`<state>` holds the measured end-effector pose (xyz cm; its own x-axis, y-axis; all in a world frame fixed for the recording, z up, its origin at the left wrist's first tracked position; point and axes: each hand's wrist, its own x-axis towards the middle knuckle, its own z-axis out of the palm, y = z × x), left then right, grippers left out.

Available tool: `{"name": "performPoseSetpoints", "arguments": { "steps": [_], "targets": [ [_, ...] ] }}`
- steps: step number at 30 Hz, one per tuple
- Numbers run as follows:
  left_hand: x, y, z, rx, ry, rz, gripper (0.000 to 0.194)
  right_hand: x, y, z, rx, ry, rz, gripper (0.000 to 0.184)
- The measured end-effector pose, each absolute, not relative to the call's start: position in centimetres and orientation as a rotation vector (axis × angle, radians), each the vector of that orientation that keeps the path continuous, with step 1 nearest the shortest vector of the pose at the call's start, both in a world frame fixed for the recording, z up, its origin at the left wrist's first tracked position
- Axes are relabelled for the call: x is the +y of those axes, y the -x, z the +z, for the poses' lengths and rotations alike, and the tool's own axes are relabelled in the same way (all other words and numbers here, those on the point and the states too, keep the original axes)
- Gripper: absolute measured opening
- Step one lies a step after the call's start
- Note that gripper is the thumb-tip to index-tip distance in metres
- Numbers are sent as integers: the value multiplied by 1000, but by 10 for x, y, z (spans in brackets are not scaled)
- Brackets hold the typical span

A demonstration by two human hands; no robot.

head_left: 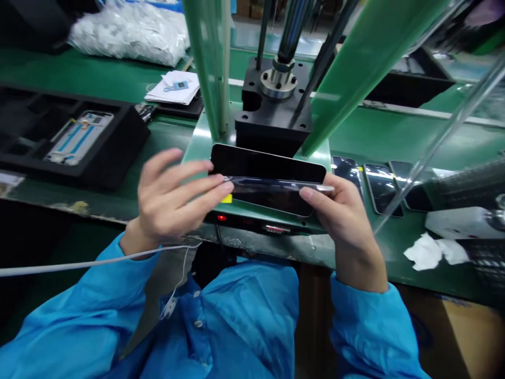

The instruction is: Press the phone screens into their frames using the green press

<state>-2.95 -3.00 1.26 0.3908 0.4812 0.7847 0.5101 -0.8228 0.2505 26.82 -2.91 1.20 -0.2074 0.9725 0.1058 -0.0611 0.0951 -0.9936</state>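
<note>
My right hand (pixel 335 208) is closed on the right end of a thin phone-like panel (pixel 268 183), tilted so that mostly its edge faces me. My left hand (pixel 175 197) has its fingers stretched out, the tips at the panel's left end; whether they press on it I cannot tell. Behind and below the panel, a black phone screen (pixel 268 161) with a light rim lies on the green base (pixel 197 150) of a press. The black press block (pixel 272 123) stands just beyond that screen.
Green posts (pixel 207 68) flank the press. On the left is a black foam tray (pixel 118 152) holding an opened phone body (pixel 82 138). Several dark phones (pixel 382 188) lie to the right, near crumpled tissue (pixel 424 251). A white cable (pixel 79 267) crosses my left sleeve.
</note>
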Motion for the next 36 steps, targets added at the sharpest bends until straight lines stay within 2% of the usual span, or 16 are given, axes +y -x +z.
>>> {"name": "performPoseSetpoints", "arguments": {
  "steps": [3,7,11,16,20,24,30,36],
  "targets": [
    [-56,18,38,-911,2811,-1518,45,-31,-270,13,-1370,982,1373,15],
    [-54,-1,63,-1280,3128,-1745,28,-33,-273,13,-1344,1008,1388,16],
    [-13,-3,44,-1361,2811,-1952,13,-33,-275,14,-1333,1013,1435,17],
    [11,-2,13,-1426,2626,-2121,38,-31,-277,18,-1241,1035,1479,20],
    [5,-2,15,-1500,2659,-2154,44,-30,-274,21,-1201,1075,1411,20],
    [1,-2,19,-1612,2654,-2111,45,-30,-273,22,-1201,1094,1335,18],
    [0,-1,19,-1607,2688,-2066,45,-31,-272,22,-1224,1009,1402,17],
    [9,3,15,-1399,2686,-2138,30,-29,-271,19,-1268,969,1472,26]
  ]
}}
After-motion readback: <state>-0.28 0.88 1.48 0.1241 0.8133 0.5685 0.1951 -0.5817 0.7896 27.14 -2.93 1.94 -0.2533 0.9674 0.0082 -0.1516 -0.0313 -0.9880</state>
